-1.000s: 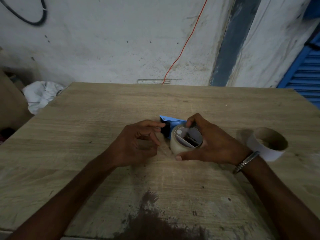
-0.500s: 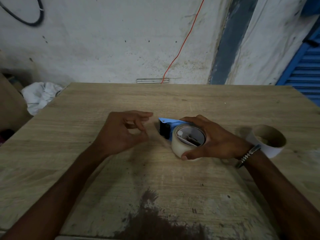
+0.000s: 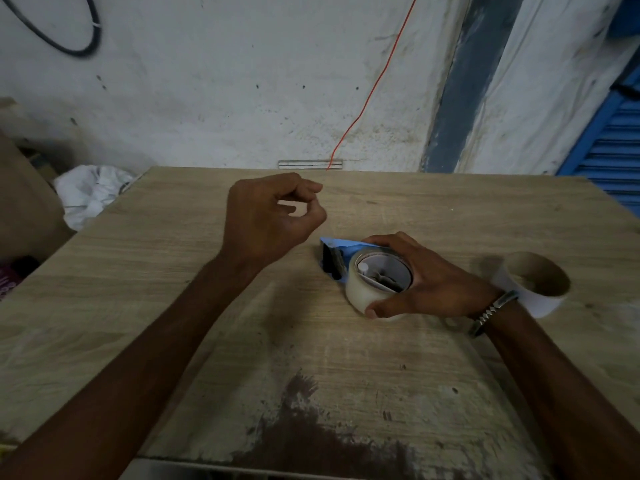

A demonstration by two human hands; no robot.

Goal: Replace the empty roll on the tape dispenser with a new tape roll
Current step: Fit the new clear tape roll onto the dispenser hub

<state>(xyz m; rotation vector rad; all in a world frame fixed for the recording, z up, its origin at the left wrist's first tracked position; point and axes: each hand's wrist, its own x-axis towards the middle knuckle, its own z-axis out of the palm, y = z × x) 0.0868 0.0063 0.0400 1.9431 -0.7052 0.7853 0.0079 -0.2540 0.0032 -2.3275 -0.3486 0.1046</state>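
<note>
Gripping the new tape roll (image 3: 367, 292) on the blue dispenser (image 3: 337, 247), the right hand (image 3: 429, 278) stays clamped near the tabletop (image 3: 173, 306) middle, while the left hand (image 3: 266, 220) hovers with fingertips pinched together.

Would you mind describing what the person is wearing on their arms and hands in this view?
Both forearms are bare, with no sleeves in view and no gloves. The left hand and its wrist carry nothing. The right hand has a metal bracelet at the wrist: silver-coloured, with a zigzag-patterned section and a plain flat bar. No rings are visible on either hand.
</note>
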